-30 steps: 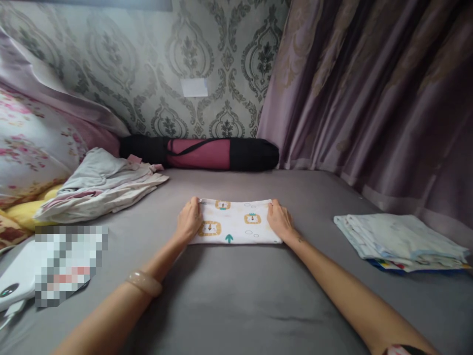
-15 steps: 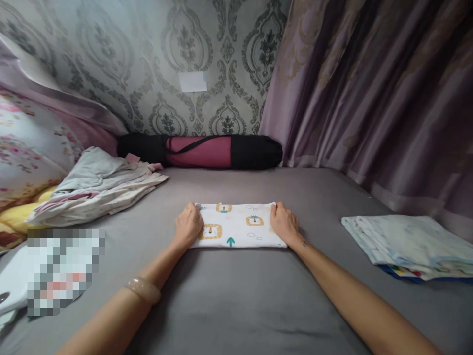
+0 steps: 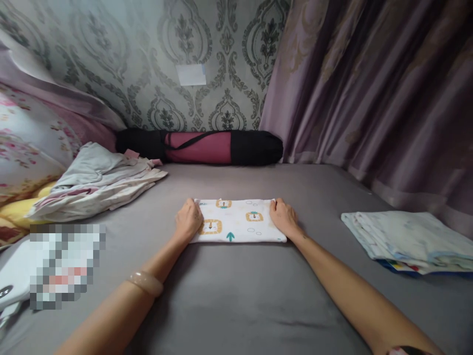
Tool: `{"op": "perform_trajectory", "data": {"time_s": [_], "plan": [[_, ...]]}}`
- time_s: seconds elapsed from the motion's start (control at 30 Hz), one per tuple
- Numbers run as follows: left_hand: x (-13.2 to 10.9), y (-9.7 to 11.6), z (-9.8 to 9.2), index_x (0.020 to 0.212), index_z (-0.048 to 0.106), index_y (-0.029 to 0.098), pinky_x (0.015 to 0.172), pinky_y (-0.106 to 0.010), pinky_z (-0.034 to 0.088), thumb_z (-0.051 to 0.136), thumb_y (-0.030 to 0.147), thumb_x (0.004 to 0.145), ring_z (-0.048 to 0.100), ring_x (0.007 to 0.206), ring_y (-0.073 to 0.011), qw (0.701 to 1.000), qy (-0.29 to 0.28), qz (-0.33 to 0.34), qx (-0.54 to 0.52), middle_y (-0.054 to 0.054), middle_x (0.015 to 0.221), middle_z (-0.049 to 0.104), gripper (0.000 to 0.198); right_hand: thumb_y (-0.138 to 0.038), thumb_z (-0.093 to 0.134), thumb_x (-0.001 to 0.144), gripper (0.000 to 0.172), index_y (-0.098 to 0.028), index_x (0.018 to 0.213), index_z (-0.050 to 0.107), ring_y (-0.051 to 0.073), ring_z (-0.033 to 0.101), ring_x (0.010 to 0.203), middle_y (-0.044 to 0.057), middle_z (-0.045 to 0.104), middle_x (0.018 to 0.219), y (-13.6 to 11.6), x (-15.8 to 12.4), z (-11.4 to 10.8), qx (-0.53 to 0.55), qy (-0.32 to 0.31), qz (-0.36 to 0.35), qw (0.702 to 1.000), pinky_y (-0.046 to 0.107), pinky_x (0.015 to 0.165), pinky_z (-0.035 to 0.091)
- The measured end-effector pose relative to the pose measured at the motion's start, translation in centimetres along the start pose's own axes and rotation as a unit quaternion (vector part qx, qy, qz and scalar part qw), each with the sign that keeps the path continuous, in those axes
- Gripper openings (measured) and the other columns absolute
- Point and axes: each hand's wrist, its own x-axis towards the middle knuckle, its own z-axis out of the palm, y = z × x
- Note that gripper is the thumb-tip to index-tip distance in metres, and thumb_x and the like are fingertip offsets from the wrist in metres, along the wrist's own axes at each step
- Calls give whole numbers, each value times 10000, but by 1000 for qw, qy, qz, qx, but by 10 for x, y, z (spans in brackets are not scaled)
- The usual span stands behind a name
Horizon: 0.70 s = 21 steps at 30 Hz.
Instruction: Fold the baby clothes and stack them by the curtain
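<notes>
A folded white cloth (image 3: pixel 238 222) printed with yellow lions and a teal arrow lies flat on the grey bedsheet (image 3: pixel 236 296). My left hand (image 3: pixel 188 220) rests on its left end with the fingers curled over the edge. At the cloth's right end sits my right hand (image 3: pixel 281 217), its fingers bent over that edge in the same way. Both hands grip the cloth's ends. A pale bangle circles my left wrist.
A stack of folded light-blue cloths (image 3: pixel 410 240) lies at the right. A heap of loose pale garments (image 3: pixel 96 182) sits at the left by floral pillows (image 3: pixel 25 153). A black and maroon rolled bag (image 3: pixel 201 147) lies along the wallpapered wall. Purple curtains (image 3: pixel 373 93) hang at right.
My hands and the lion cloth have stayed put. Only the camera has shifted a little.
</notes>
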Motion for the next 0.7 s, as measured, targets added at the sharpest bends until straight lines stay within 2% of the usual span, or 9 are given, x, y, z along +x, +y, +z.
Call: {"op": "perform_trajectory", "data": {"time_s": [0.1, 0.2, 0.27, 0.33, 0.4, 0.47, 0.5, 0.6, 0.7], "plan": [[3, -3, -6, 1112, 494, 127, 806, -336, 465, 302, 317, 972, 639, 991, -264, 999, -19, -7, -28, -158, 1051, 664, 304, -346, 288, 990, 409, -118, 1066, 619, 270, 644, 991, 180, 684, 1046, 10, 7, -7, 53, -52, -26, 997, 334, 806, 461], [2, -5, -18, 1137, 492, 80, 840, -339, 463, 343, 353, 960, 609, 1033, -273, 999, -6, -11, -42, -196, 1100, 620, 358, -325, 275, 996, 405, -137, 1024, 633, 195, 661, 886, 126, 699, 1015, 19, 5, -20, 92, -101, -46, 990, 258, 724, 474], [-4, 1, -25, 1148, 496, 61, 878, -364, 453, 363, 351, 950, 580, 1067, -287, 999, 33, 22, -21, -218, 1153, 576, 376, -311, 282, 990, 389, -137, 1097, 612, 196, 658, 882, 130, 692, 1034, 17, -4, -27, 72, -64, -55, 994, 269, 734, 477], [-15, 14, -27, 1158, 504, 60, 921, -391, 434, 365, 311, 944, 555, 1095, -292, 993, 53, 102, 2, -216, 1174, 559, 358, -279, 288, 980, 385, -130, 1188, 576, 229, 624, 1008, 157, 660, 1124, 6, -19, -29, 23, 13, -99, 995, 317, 845, 456], [-28, 32, -22, 1173, 511, 63, 960, -405, 416, 341, 254, 941, 538, 1127, -285, 977, 42, 208, 7, -205, 1176, 570, 345, -251, 271, 973, 413, -125, 1254, 546, 245, 548, 1157, 164, 611, 1237, -11, -35, -24, -19, 51, -187, 981, 353, 974, 390], [-39, 51, -11, 1217, 501, 62, 1012, -416, 387, 328, 204, 929, 503, 1199, -278, 955, 26, 295, 1, -204, 1222, 567, 364, -254, 257, 969, 458, -116, 1339, 490, 242, 432, 1295, 148, 514, 1382, -30, -48, -15, -38, 21, -289, 956, 381, 1080, 291], [-44, 58, -4, 1259, 480, 58, 1045, -429, 360, 333, 194, 922, 464, 1256, -283, 949, 22, 316, 3, -205, 1280, 544, 392, -267, 255, 968, 485, -115, 1388, 443, 249, 342, 1363, 134, 436, 1456, -38, -53, -9, -49, 5, -328, 943, 412, 1123, 221], [-49, 68, 11, 1345, 425, 29, 1105, -458, 289, 345, 210, 916, 347, 1365, -312, 948, -1, 318, 22, -213, 1412, 453, 472, -293, 249, 962, 540, -123, 1467, 339, 271, 155, 1440, 100, 278, 1550, -51, -58, 6, -72, -32, -379, 922, 494, 1158, 71], [-47, 63, 16, 1396, 395, 58, 1136, -470, 235, 297, 278, 951, 272, 1407, -312, 954, -19, 296, 32, -172, 1464, 413, 507, -311, 245, 962, 546, -159, 1482, 320, 288, 138, 1442, 91, 249, 1561, -52, -57, 14, -74, -45, -375, 923, 530, 1149, 51]]}}
